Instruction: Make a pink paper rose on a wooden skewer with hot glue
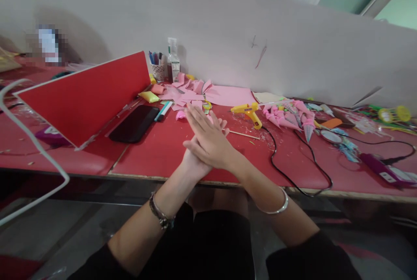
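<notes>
My right hand (pixel 208 141) lies flat on top of my left hand (pixel 190 165), palm against palm, above the near part of the red table (pixel 156 149). The right fingers are stretched out toward the far left. My left fingertips peek out past the right hand's far edge. Whether anything lies between the palms is hidden. A thin wooden stick (pixel 244 134) rests on the table just right of the hands. A small pink scrap (pixel 180 115) sits just beyond them.
Cut pink paper pieces (pixel 192 91) are piled at the back, with a yellow glue gun (pixel 249 110), its black cord (pixel 293 171) and pink paper cones (pixel 289 115) to the right. A black phone (pixel 135 122) and a tilted red board (pixel 87 93) are on the left.
</notes>
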`<state>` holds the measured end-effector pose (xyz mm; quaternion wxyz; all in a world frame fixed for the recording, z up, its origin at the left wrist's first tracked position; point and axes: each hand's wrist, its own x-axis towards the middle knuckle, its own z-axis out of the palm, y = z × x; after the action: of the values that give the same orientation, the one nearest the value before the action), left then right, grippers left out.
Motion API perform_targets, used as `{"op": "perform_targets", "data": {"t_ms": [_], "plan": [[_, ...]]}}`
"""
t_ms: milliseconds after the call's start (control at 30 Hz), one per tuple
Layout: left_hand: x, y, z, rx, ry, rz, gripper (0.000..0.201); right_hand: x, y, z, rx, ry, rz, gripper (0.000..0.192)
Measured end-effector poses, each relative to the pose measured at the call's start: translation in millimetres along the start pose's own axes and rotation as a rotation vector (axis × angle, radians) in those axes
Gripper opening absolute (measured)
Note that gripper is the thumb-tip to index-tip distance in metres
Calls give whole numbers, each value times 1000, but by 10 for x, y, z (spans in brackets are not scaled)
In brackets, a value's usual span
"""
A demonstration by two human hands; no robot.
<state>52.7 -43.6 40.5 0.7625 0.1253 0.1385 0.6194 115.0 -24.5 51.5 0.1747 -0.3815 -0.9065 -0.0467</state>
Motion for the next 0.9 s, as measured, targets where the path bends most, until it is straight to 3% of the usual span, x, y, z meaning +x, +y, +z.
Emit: {"op": "perform_targets", "data": {"t_ms": [100,200,300,400,500,633,767,900], "plan": [[4,134,16,47,114,-153,41,12,129,3,4,3,64,62],[33,312,16,54,200,-104,47,-73,145,42,32,-11,67,64],[54,324,6,38,176,-9,48,-148,27,69,57,-39,-12,68],[45,172,2,21,124,40,49,-117,-77,45,46,-55,-48,70],[27,51,1,15,45,-26,42,-19,-33,-1,18,-22,21,65],[45,149,6,65,142,-163,35,13,154,-5,-33,13,129,59],[87,320,33,74,151,-99,39,-117,168,46,-16,6,126,58],[102,227,61,72,148,-11,40,-167,30,46,28,-44,35,59]]}}
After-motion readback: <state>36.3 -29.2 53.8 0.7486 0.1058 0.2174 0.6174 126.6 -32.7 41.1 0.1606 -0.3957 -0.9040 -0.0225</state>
